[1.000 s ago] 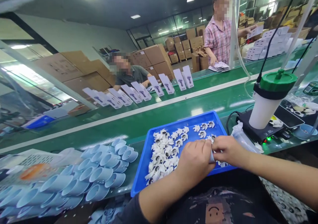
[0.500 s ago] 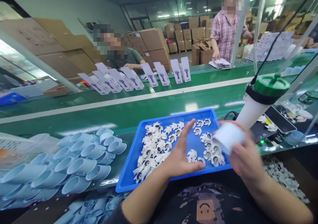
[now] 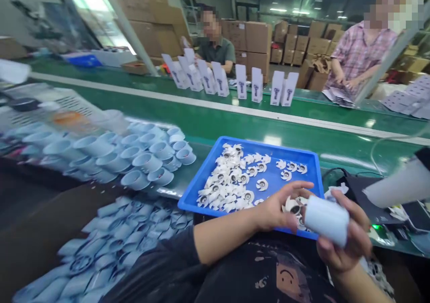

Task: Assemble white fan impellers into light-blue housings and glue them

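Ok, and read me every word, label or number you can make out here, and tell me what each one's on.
No word or number can be read clearly.
White boxes on the conveyor: print too small to read.
Brown cartons: any markings too blurred to read.
Black T-shirt: a smiley-face sign, no readable words.
White tube in the right hand: no text showing.

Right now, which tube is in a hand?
The tube in the right hand, held up in the air; the others lie heaped on the belt.
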Demonstrator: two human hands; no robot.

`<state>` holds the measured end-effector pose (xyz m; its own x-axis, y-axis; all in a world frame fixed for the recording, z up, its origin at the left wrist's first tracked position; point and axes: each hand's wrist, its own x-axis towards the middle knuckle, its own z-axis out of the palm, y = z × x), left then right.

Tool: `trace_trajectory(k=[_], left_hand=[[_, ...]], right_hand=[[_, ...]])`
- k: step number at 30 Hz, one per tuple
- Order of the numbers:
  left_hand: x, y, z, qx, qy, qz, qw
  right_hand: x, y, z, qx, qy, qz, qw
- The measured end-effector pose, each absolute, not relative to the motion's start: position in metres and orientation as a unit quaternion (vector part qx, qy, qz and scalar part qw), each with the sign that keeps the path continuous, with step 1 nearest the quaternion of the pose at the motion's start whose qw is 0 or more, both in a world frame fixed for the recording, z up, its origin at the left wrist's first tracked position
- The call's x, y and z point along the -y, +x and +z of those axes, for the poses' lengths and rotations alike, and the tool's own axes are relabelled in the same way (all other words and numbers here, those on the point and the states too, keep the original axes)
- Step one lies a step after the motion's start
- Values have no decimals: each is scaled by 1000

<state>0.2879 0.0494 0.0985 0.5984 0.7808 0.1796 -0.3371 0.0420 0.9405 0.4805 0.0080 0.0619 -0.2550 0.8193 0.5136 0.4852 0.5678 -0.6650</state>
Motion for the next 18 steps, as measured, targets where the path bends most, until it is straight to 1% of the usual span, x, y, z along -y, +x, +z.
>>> trace_trajectory(k=[2, 4, 7, 9, 11, 13, 14, 16, 18], left_hand=[[-48, 281, 100, -249, 681, 454, 518], [-48, 266, 101, -306, 724, 499, 367], [-46, 224, 105, -385, 701, 544, 256], [-42, 186, 111, -490, 665, 532, 186], [-37, 145, 117, -634, 608, 467, 104], [-34, 108, 120, -771, 529, 352, 43], [-34, 93, 119, -822, 494, 281, 36], [-38, 73, 110, -875, 455, 156, 54], [-46, 65, 95, -883, 452, 99, 79]], right_hand=[[-19, 464, 68, 748, -399, 213, 486], [-26, 452, 74, 739, -360, 268, 503], [-29, 452, 76, 735, -324, 318, 504], [-28, 461, 72, 717, -343, 336, 506], [-28, 470, 66, 695, -371, 344, 510], [-28, 475, 60, 682, -393, 344, 512], [-28, 476, 58, 679, -402, 342, 510], [-28, 473, 55, 682, -411, 337, 502], [-29, 467, 54, 690, -406, 335, 497]])
